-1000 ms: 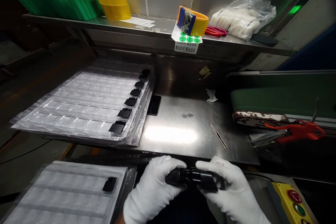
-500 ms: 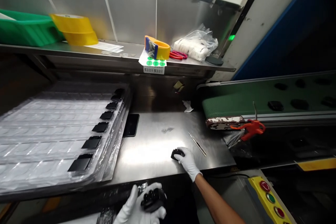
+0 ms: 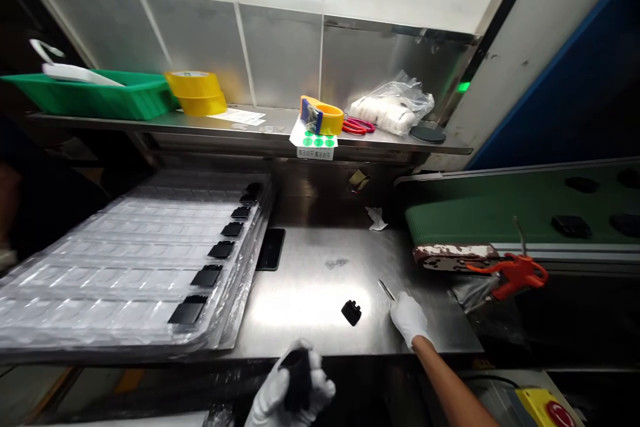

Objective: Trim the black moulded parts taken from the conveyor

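My left hand (image 3: 270, 395), in a white glove, is closed around a black plastic part (image 3: 298, 379) at the bottom middle, in front of the bench edge. My right hand (image 3: 409, 320), also gloved, rests on the right of the steel bench. Its fingers are closed on slim metal tweezers (image 3: 386, 290), whose pointed end sticks out to the upper left. Between the hands, a small black plastic piece with notched edges (image 3: 351, 313) lies loose on the bench.
Stacked clear trays (image 3: 125, 267) stand at left, with several black parts along their right side. A black phone (image 3: 271, 249) lies beside them. At right are a green conveyor belt (image 3: 480, 213) carrying black parts and an orange air gun (image 3: 520, 277). A shelf (image 3: 280, 140) runs behind.
My right hand has let go of the small black piece, moved right and taken hold of the tweezers. The left hand has closed more around its part. The view has shifted.
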{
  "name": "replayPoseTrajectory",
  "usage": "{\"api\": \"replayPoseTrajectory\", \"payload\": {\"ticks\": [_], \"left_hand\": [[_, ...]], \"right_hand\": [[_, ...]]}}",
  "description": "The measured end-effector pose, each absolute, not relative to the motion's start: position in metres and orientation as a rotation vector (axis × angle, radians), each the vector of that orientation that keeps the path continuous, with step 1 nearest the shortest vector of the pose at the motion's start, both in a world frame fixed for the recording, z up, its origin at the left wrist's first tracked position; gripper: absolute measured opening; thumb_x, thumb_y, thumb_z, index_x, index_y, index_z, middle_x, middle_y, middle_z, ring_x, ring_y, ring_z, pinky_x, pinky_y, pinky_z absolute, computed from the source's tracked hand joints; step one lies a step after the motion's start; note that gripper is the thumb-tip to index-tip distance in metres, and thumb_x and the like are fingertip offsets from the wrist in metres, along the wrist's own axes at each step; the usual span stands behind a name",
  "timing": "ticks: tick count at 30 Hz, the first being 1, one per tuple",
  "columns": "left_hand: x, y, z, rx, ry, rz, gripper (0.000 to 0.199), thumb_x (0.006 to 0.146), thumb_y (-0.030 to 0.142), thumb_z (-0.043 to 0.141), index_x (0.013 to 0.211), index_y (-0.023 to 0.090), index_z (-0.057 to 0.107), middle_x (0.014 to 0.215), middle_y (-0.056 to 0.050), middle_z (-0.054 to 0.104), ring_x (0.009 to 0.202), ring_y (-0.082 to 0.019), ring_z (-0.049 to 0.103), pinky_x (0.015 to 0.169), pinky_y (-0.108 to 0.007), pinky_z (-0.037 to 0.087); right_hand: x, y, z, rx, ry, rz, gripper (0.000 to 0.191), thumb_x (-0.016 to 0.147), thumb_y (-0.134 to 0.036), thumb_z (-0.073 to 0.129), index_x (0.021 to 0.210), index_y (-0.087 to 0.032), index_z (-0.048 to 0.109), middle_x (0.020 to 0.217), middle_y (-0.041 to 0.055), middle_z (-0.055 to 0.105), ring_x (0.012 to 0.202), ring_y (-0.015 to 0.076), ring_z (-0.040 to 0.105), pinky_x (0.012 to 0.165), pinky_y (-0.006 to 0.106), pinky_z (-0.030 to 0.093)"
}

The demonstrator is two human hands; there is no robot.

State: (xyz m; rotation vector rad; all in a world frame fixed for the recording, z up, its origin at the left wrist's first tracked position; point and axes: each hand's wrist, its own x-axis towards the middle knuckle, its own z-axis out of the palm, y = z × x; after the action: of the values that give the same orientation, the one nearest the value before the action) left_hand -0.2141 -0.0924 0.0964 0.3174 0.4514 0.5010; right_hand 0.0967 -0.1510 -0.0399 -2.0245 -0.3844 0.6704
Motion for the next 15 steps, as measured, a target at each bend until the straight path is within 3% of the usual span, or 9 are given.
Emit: {"api": "replayPoseTrajectory", "payload": {"ticks": [4,7,10,12,13,15], "left_hand": [[-0.205,-0.100,0.129,0.637,0.498,0.510,0.064,0.056,0.023,0.091,0.115,0.021,0.067,0.097,-0.009,0.075,0.091,-0.027,0.071,0.090,-0.039,0.051],[-0.199,-0.102,0.140,0.798,0.568,0.476,0.059,0.041,0.014,0.095,0.096,0.017,0.073,0.092,-0.009,0.075,0.089,-0.030,0.071,0.082,-0.039,0.054],[-0.195,-0.102,0.145,1.036,0.581,0.504,0.045,0.042,0.016,0.093,0.083,0.016,0.076,0.086,-0.009,0.077,0.088,-0.030,0.071,0.094,-0.046,0.048],[-0.194,-0.102,0.149,1.169,0.544,0.508,0.040,0.048,0.026,0.092,0.082,0.014,0.076,0.086,-0.011,0.077,0.091,-0.030,0.069,0.104,-0.048,0.040],[-0.194,-0.102,0.152,1.183,0.532,0.489,0.039,0.052,0.031,0.091,0.083,0.014,0.075,0.087,-0.011,0.077,0.091,-0.029,0.068,0.103,-0.046,0.040],[-0.193,-0.104,0.158,1.099,0.558,0.415,0.038,0.057,0.031,0.089,0.086,0.014,0.072,0.085,-0.007,0.074,0.083,-0.022,0.066,0.086,-0.037,0.048]], "right_hand": [[0.071,-0.169,-0.030,-1.804,-0.424,0.854,0.032,0.090,-0.049,0.052,0.091,-0.017,0.058,0.083,0.0039,0.063,0.070,0.0177,0.061,0.061,0.033,0.053],[0.049,-0.191,0.013,-1.547,-0.530,1.002,0.032,0.085,-0.050,0.057,0.103,-0.023,0.057,0.083,0.0009,0.061,0.058,0.0135,0.054,0.054,0.029,0.048],[0.033,-0.207,0.080,-1.456,-0.753,1.106,0.033,0.093,-0.044,0.049,0.122,-0.030,0.056,0.075,-0.0014,0.061,0.048,0.0106,0.045,0.046,0.025,0.041],[0.023,-0.210,0.123,-1.534,-1.135,0.916,0.033,0.095,-0.038,0.047,0.126,-0.034,0.057,0.074,0.0002,0.066,0.057,0.0146,0.057,0.049,0.025,0.046],[0.018,-0.210,0.142,-1.534,-1.355,0.750,0.036,0.095,-0.036,0.047,0.130,-0.036,0.055,0.079,0.0016,0.069,0.065,0.0174,0.063,0.054,0.026,0.050],[0.008,-0.207,0.171,-1.530,-1.765,0.397,0.041,0.095,-0.036,0.047,0.136,-0.033,0.051,0.082,0.0040,0.072,0.068,0.0201,0.067,0.053,0.027,0.052]]}}
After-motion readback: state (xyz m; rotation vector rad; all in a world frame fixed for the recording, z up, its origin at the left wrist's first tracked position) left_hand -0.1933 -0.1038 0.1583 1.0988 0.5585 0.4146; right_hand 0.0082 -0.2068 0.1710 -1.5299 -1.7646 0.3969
